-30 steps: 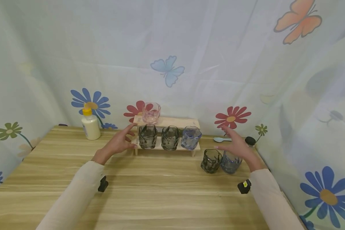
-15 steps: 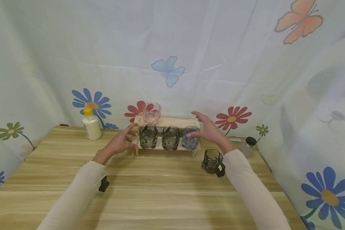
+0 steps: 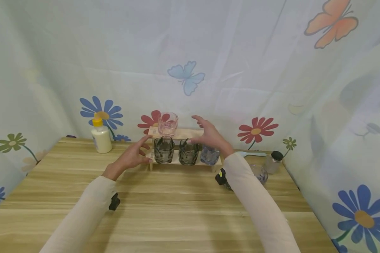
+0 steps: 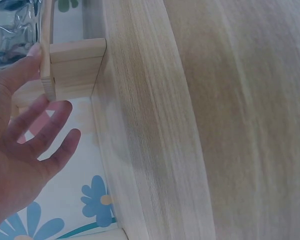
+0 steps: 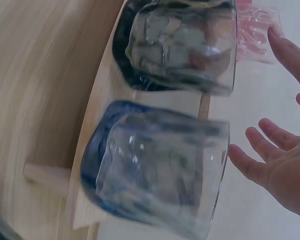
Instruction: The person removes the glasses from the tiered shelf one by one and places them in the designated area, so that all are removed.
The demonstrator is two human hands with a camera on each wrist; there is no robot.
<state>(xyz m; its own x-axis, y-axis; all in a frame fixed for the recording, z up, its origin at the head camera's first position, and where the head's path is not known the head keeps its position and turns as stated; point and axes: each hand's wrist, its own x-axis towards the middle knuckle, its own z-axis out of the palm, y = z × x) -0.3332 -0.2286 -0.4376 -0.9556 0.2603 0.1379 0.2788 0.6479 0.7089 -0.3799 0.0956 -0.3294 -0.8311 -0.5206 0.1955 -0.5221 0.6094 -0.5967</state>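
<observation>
A two-tier wooden rack (image 3: 185, 133) stands near the back of the table. My left hand (image 3: 130, 157) holds its left end, thumb at the lower board in the left wrist view. A pink glass (image 3: 168, 123) sits at the left of the upper tier. Along the lower tier stand two dark grey glasses, a left one (image 3: 163, 150) and a middle one (image 3: 188, 153), and a blue glass (image 3: 210, 155) at the right. Over the rack's right half my right hand (image 3: 210, 135) hovers with spread fingers, holding nothing; the pink glass is just beyond its fingertips.
Behind my right sleeve, a bluish glass (image 3: 262, 173) and a mostly hidden dark glass stand on the table (image 3: 164, 207). A pale blue spoon (image 3: 253, 154) and a black-lidded jar (image 3: 273, 161) are at the right rear. A yellow-capped bottle (image 3: 101, 137) stands at back left.
My right hand has moved left from above the table glasses, past the blue glass, to over the rack. My left hand has stayed at the rack's left end.
</observation>
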